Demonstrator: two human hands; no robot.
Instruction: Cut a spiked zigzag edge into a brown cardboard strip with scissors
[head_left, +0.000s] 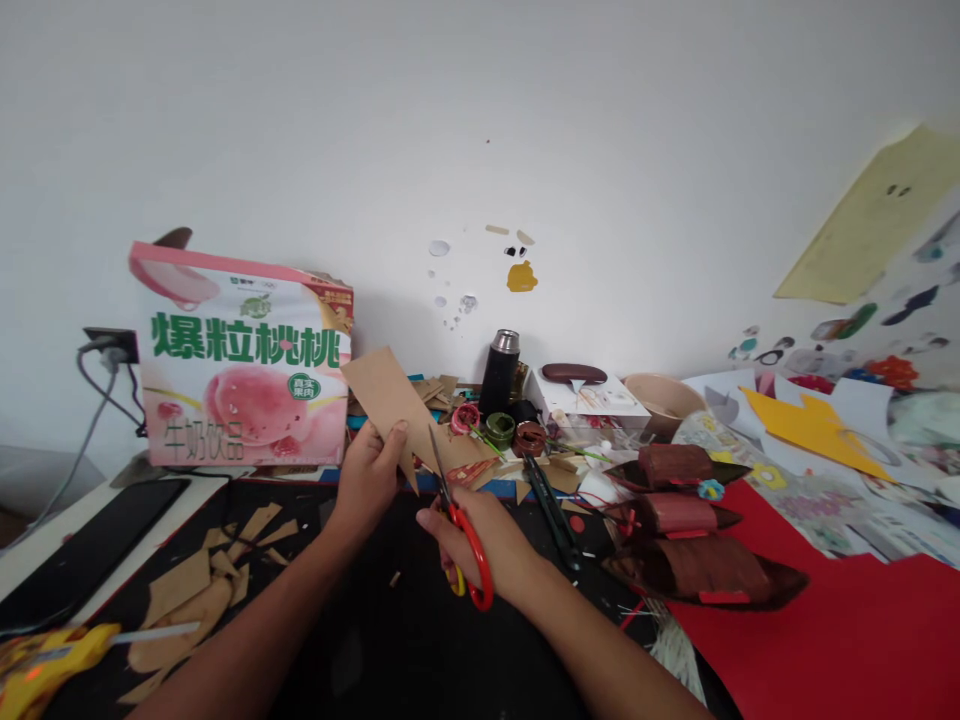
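Cardboard piece (390, 400), brown, angular, pinched in the person's left hand (367, 475) by thumb and fingers at its lower edge; it is held up above the black work mat (360, 640), tilted, in front of the pink drink carton.

Scissors (461, 530), red-handled, grasped in the right hand (480, 545) with fingers through the loops; blades point up and touch the lower right edge of the cardboard piece. Whether the blades are parted cannot be told.

Pink drink carton (244, 365), printed with green characters and a peach, upright against the white wall at left.

Cardboard scraps (202, 585), loose, scattered on the mat left of the left forearm.

Glue gun (45, 665), yellow, at the lower left corner, nozzle pointing right toward the scraps.

Black flask (499, 372), silver-capped, upright near the wall behind the hands.

Second pair of scissors (551, 510), dark, lying on the table just right of the right hand.

Brown paper models (697, 560), three, pointed at both ends, lying in a row on and beside the red sheet (840, 630) at right.

Beige bowl (664, 395), behind the models, near the wall.

Yellow paper cut-out (814, 425), lying among printed sheets at far right.
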